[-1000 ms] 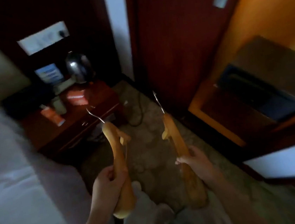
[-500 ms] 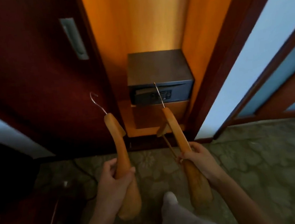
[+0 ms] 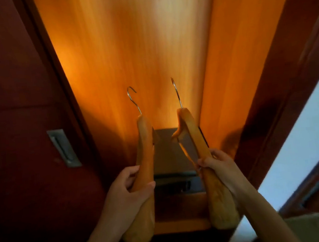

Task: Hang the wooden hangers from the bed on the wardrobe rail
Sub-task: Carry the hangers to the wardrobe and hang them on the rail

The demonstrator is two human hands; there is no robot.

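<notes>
Head view: left hand (image 3: 123, 194) grips one wooden hanger (image 3: 143, 162), right hand (image 3: 219, 167) grips another hanger (image 3: 197, 142), hooks up, facing the open wardrobe (image 3: 136, 44).

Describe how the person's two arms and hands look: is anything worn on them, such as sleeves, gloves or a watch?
Both forearms are bare up to the bottom edge of the picture; no sleeve shows. The left hand and the right hand wear no gloves. I see no ring, watch or bracelet on the fingers or wrists, though the light is dim. No markings are visible.
</notes>
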